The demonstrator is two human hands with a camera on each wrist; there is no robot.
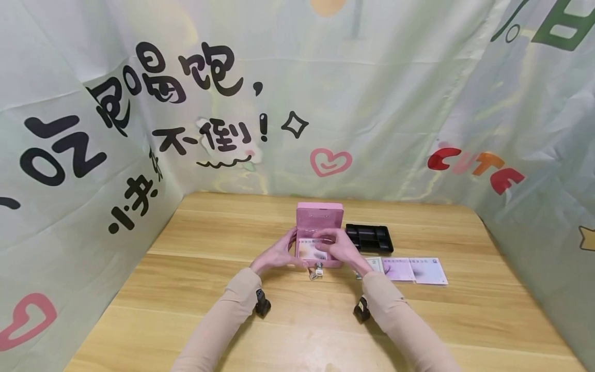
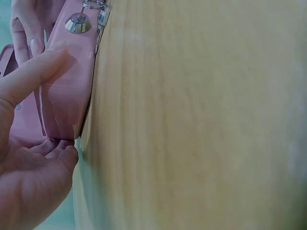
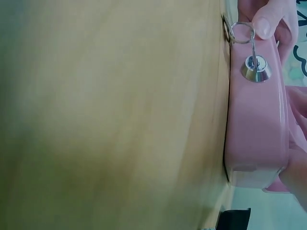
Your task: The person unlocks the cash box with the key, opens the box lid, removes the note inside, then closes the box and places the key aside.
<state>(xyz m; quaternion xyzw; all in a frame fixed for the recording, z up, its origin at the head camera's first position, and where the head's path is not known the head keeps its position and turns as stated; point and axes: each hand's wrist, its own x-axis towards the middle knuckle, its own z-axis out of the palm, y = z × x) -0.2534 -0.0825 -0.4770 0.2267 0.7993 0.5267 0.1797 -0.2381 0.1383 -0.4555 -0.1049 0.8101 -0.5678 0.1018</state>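
Note:
A pink cash box (image 1: 309,219) stands on the table with its lid raised. My left hand (image 1: 279,253) grips its left side, thumb on the front wall and fingertips at the side near the base in the left wrist view. Inside the box lies a banknote (image 1: 307,251), pale with pinkish print. Over the box's right side reaches my right hand (image 1: 342,248), its loosely bent fingers down at the note; part of them is hidden behind the front wall in the right wrist view. A key (image 3: 254,48) on a ring sits in the front lock (image 3: 256,69).
To the right of the box is a black compartment tray (image 1: 389,241). In front of it several banknotes (image 1: 429,271) lie in an overlapping row, the leftmost greenish note (image 1: 375,265) partly covered by my right wrist. A printed cloth (image 1: 390,129) hangs around the wooden table (image 1: 232,222).

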